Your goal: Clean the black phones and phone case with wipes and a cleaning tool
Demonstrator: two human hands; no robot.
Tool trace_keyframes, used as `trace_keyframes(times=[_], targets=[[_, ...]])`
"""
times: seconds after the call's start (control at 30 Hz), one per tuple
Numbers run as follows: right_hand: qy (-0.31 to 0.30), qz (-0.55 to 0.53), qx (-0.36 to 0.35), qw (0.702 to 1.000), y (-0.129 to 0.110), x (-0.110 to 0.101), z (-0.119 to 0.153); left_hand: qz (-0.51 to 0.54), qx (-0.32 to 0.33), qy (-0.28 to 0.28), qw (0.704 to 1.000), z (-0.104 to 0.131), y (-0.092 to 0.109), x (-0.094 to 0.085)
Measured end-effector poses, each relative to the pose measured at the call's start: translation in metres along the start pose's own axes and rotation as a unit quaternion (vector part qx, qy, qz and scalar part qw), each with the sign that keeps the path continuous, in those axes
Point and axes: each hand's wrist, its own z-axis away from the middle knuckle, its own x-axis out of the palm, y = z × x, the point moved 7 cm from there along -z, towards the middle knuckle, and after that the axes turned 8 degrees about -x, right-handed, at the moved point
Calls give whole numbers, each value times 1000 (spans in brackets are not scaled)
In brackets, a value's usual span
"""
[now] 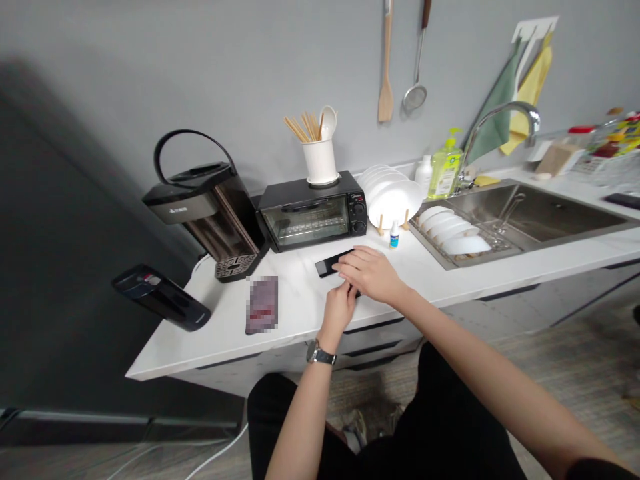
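Fingers (pixel 349 261) of the right hand (pixel 376 273), side by side, hide the right end of a dark rectangular object (pixel 327 266) on the counter (pixel 300 303); left hand (pixel 339 310) curls just nearer, grip unclear.

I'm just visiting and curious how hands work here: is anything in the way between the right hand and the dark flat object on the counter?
Nothing visible: the right hand overlaps the dark flat object in this view, though contact is unclear. The left hand is nearer the counter's front edge.
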Motion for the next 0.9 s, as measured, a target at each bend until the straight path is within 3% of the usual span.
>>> trace_keyframes(times=[0.17, 0.33, 0.4, 0.5, 0.6, 0.67, 0.73, 0.8, 0.9], targets=[[30, -45, 152, 987, 31, -2, 9, 56, 14, 6, 998, 1, 5, -3], [95, -225, 317, 916, 61, 11, 27, 81, 2, 4, 997, 1, 1, -2], [97, -231, 350, 903, 60, 13, 30, 79, -3, 8, 997, 0, 0, -2], [92, -110, 310, 940, 40, 1, 21, 65, -10, 9, 998, 0, -2, -2], [67, -11, 166, 984, 8, -6, 2, 29, -13, 3, 999, 0, -3, -1], [41, 12, 89, 995, -2, -4, -5, 13, -13, -1, 1000, -1, -4, 0], [19, 14, 53, 998, -1, -2, -5, 18, -7, 1, 1000, 0, -3, 0], [18, -1, 70, 997, 10, -2, -1, 38, 4, 3, 999, 0, -1, -1], [62, -76, 174, 980, 35, -4, 11, 66, 7, 3, 998, 0, 1, -2]])
